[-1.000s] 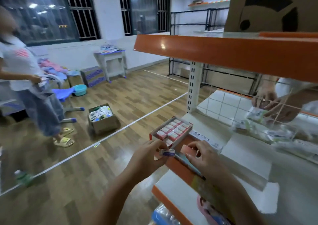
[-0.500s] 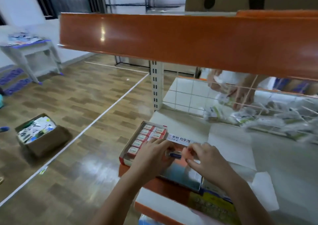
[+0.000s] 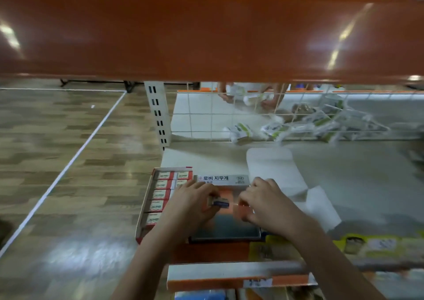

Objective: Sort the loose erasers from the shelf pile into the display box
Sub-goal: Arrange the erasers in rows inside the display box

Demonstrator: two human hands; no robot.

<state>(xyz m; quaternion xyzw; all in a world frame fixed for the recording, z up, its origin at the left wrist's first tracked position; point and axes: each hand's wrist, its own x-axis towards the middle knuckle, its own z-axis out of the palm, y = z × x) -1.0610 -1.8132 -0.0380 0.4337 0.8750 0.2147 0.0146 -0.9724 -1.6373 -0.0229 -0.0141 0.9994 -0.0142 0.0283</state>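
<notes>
Seen from the head camera, close under an orange shelf edge (image 3: 206, 36) filling the upper half. Below, a white shelf (image 3: 355, 185) carrying the display box (image 3: 146, 205), set at the shelf's left front corner with its lid flap (image 3: 222, 179) folded back and printed in Korean. Inside, along the box's left side, rows of red-and-white sleeved erasers (image 3: 160, 194) packed side by side; right part of the box bare, showing a dark glossy bottom. Over that bare part, left hand (image 3: 190, 204) with fingers (image 3: 210, 193) curled, pinching a small eraser (image 3: 220, 203) with a blue sleeve between thumb and fingertips, held just above the box interior. Just beside it, right hand (image 3: 268, 204) with fingers (image 3: 244, 198) curled toward the thumb, pinching something small and pale orange; too blurred to tell whether another eraser. Hands near each other, not touching. On the shelf behind the right hand, a sheet of white paper (image 3: 275, 169) lying flat. Further back, a white wire grid (image 3: 206, 116) standing upright across the shelf, with a scatter of green-and-white packets (image 3: 321, 123) beyond it and another person's hands (image 3: 247, 95) holding one. To the left, wooden floor (image 3: 57, 162) crossed by a white line. Lower shelf front, orange with a label strip, at bottom centre.
</notes>
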